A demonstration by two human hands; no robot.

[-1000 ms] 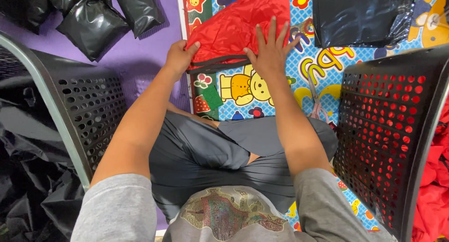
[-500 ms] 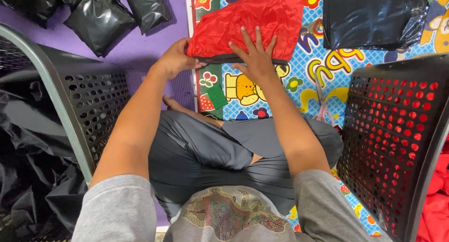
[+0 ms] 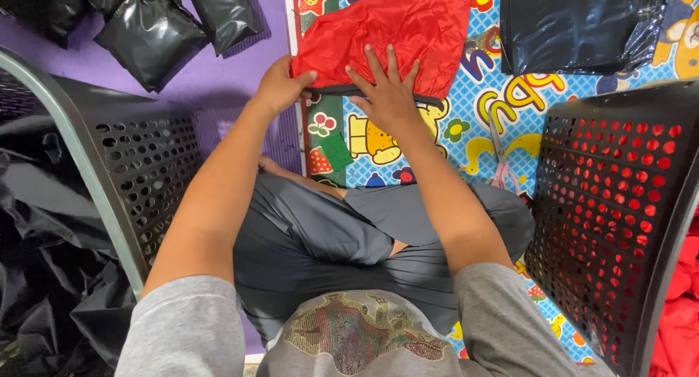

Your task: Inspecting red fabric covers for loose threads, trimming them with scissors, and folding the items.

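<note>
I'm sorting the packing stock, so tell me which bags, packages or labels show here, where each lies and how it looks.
Filled glossy black plastic bags: upper left on the purple mat, lumpy.
Flat stack of black plastic bags: upper right on the cartoon-printed mat, rectangular, shiny.
Red satin cloth piece: top centre, under the left hand and right hand, unwrapped.
No labels, signs or screens visible.

Under my hands the red cloth (image 3: 386, 27) looks smooth and satiny; the black bags (image 3: 149, 31) are glossy plastic, the 2 crates (image 3: 611, 202) matt.
</note>
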